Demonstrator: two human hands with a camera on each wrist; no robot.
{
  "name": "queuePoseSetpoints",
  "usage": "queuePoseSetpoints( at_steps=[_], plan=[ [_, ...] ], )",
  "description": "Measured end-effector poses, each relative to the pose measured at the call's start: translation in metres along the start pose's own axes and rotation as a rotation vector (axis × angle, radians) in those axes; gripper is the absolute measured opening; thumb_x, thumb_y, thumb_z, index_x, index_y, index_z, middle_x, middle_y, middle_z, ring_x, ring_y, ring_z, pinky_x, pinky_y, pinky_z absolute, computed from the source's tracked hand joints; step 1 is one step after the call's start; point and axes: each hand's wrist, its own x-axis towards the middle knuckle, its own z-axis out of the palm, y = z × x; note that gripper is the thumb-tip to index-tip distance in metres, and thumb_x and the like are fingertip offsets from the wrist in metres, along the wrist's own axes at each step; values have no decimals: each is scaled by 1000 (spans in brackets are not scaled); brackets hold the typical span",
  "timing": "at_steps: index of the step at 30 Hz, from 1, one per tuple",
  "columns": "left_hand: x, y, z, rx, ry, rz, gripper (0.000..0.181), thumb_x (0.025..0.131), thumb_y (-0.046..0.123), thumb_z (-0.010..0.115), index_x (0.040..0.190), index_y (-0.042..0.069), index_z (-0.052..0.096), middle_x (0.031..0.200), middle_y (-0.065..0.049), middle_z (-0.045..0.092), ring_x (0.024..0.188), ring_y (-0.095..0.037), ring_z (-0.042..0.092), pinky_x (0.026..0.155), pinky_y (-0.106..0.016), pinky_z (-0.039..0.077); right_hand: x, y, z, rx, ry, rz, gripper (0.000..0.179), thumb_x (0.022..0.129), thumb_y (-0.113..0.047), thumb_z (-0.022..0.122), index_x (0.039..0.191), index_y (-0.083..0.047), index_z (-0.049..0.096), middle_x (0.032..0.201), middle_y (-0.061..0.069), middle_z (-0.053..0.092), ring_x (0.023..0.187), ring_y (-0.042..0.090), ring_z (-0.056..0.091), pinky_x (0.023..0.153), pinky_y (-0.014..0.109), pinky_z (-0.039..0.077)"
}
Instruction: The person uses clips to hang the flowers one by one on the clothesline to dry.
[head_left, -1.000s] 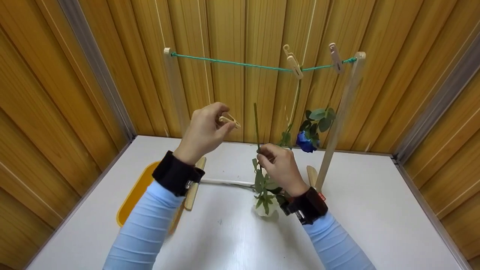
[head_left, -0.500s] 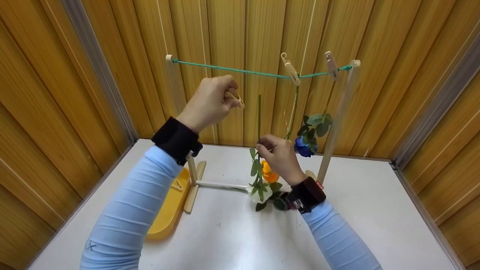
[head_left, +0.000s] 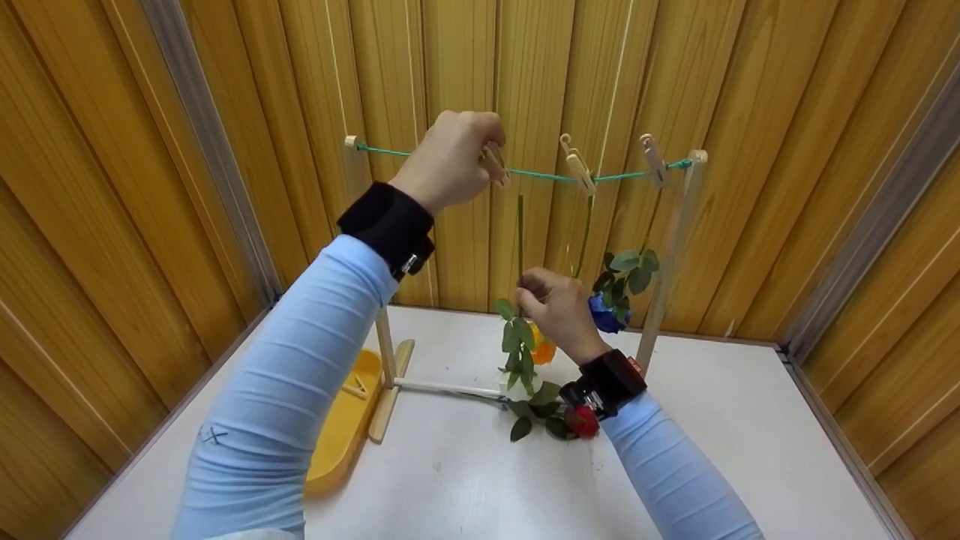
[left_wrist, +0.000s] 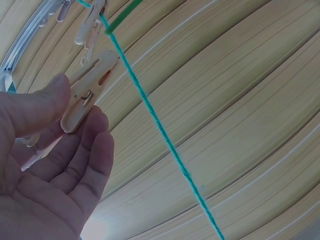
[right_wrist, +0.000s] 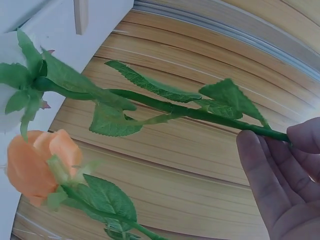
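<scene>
My left hand (head_left: pixel 456 161) pinches a beige clothespin (left_wrist: pixel 89 95) between thumb and fingers, close to the green cord (head_left: pixel 536 175). The left wrist view shows the clothespin beside the cord. Lower and to the right, my right hand (head_left: pixel 556 309) pinches the green stem (head_left: pixel 520 232) of a white flower (head_left: pixel 519 385), which hangs head down with its cut end just below the cord. Behind that hand hangs an orange flower (head_left: pixel 543 351), its stem held at the cord by a clothespin (head_left: pixel 579 171). A blue flower (head_left: pixel 609 312) hangs farther right under another clothespin (head_left: pixel 653 160).
Two wooden posts, the right one (head_left: pixel 673 259) fully seen, hold the cord. A yellow tray (head_left: pixel 330 465) with a clothespin (head_left: pixel 355 387) stands at left. A red flower (head_left: pixel 583 422) lies on the white table (head_left: pixel 465 480). Wooden panels (head_left: pixel 457 255) rise behind.
My left hand has risen with its clothespin from below the cord up to it. My right hand still holds the white flower's stem, slightly left of the hanging orange flower. The head view has tilted up.
</scene>
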Motion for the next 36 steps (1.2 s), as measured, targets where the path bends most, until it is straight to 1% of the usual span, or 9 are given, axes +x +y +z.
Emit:
queuePoseSetpoints(
  at_steps=[3, 6, 9, 12, 16, 23, 28, 31, 36],
  plan=[
    [11, 2, -4, 31, -6, -14, 33, 87, -22, 50, 109, -6, 69, 104, -15, 74, 90, -20, 74, 81, -31, 58, 6, 0, 0, -6, 3, -6, 5, 95, -1, 69, 97, 1, 73, 84, 9, 74, 73, 20, 68, 72, 35, 58],
    [21, 4, -7, 68, -2, -28, 29, 90, -19, 51, 108, -5, 70, 103, -14, 74, 91, -21, 71, 81, -30, 56, 13, -1, -1, -19, 8, -4, 6, 95, -2, 69, 97, 2, 73, 84, 10, 74, 73, 21, 68, 71, 33, 56],
    [29, 5, -9, 100, 25, -49, 26, 92, -16, 53, 104, -2, 72, 103, -12, 74, 94, -20, 70, 81, -28, 55, 19, -3, -2, -29, 21, 5, 6, 94, -2, 69, 96, 2, 73, 84, 10, 74, 73, 22, 67, 70, 32, 55],
    [34, 6, -10, 118, 58, -64, 23, 92, -14, 58, 102, -1, 74, 105, -11, 74, 97, -20, 69, 83, -28, 55, 24, -6, -3, -25, 19, 13, 4, 94, -3, 69, 93, -1, 73, 83, 10, 74, 74, 21, 67, 70, 30, 54],
    [38, 4, -10, 123, 86, -66, 18, 92, -13, 63, 99, -1, 75, 106, -12, 75, 95, -20, 69, 80, -29, 55, 28, -11, -4, 9, -4, 19, 5, 95, -2, 68, 91, -1, 71, 82, 11, 72, 73, 22, 66, 68, 27, 55],
    [41, -1, -9, 112, 112, -84, 31, 92, -17, 50, 88, 1, 74, 97, -11, 75, 83, -18, 72, 73, -25, 53, 36, -14, 0, 79, -31, 38, 5, 95, 2, 66, 94, 4, 70, 84, 17, 72, 75, 33, 70, 66, 27, 59],
    [42, 0, -10, 109, 118, -88, 35, 89, -20, 45, 83, 1, 71, 94, -9, 74, 80, -17, 72, 69, -24, 52, 41, -14, 3, 95, -3, 52, 5, 95, 3, 66, 92, 3, 71, 85, 19, 73, 73, 29, 71, 65, 27, 60],
    [43, 0, -10, 107, 119, -94, 32, 89, -20, 48, 79, 2, 68, 88, -7, 71, 79, -17, 70, 67, -22, 50, 44, -14, 5, 73, 14, 48, 5, 94, 3, 67, 92, 3, 71, 84, 19, 73, 72, 29, 71, 66, 29, 60],
    [45, -6, -8, 102, 115, -101, 23, 89, -14, 66, 75, 4, 66, 81, -2, 66, 78, -16, 65, 70, -23, 50, 48, -13, 8, 21, 36, 50, 5, 96, 0, 67, 94, 2, 71, 86, 17, 73, 74, 29, 71, 69, 35, 61]
  ],
)
